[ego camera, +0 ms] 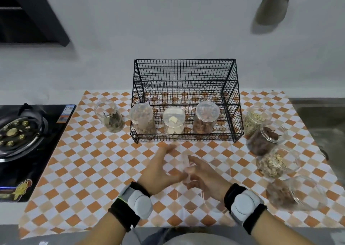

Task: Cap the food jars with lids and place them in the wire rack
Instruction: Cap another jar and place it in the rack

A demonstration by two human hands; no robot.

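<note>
**Counter Layout and Jar Status**

Where the checkered cloth [104,162] covers the counter [56,76], a black wire rack [184,99] stands against a plain grey wall, its open side facing the person. A gas stove [22,138] sits at the left edge, a sink [321,117] at the right, and a dark utensil [272,5] hangs on the wall above.

Three capped jars stand upright inside the rack, in a row along its front: a brown-filled jar [142,121] at left, a pale-filled jar [173,122] in the middle, and a reddish-filled jar [205,117] at right. All are clear cylinders with translucent lids, long axis vertical.

One uncapped jar [110,116] stands just left of the rack. Four uncapped jars form a line on the right of the cloth: green grain [255,119], dark brown contents [265,140], mixed tan pieces [274,162] and reddish-brown contents [291,194]. Their mouths face up.

Both hands meet over the cloth in front of the rack. The left hand [160,171] has its fingers extended toward a clear lid [186,168]. The right hand [207,177] pinches that lid, which is blurred and stands on edge. More clear lids [190,200] lie flat on the cloth beneath the hands.
</note>
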